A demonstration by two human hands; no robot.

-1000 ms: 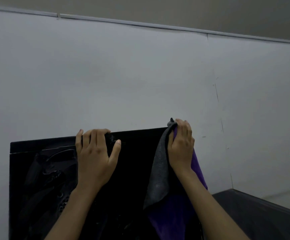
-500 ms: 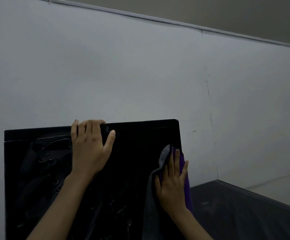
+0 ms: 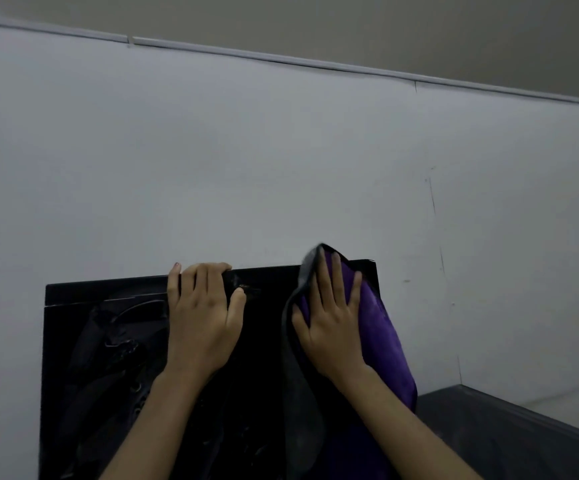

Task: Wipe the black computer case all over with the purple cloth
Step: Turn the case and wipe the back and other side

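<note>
The black computer case (image 3: pixel 101 358) stands upright before a white wall, its glossy side panel facing me. My left hand (image 3: pixel 201 317) grips the case's top edge near the middle, fingers curled over it. The purple cloth (image 3: pixel 381 337), with a grey underside, hangs over the panel's upper right corner. My right hand (image 3: pixel 333 320) presses the cloth flat against the panel with straight, spread fingers reaching close to the top edge.
A white wall (image 3: pixel 281 168) rises right behind the case. A dark table surface (image 3: pixel 509 441) extends to the lower right, with a raised edge along its far side.
My right hand slid the cloth down the panel's right side, then back up to the top right corner. My left hand kept its hold on the top edge.
</note>
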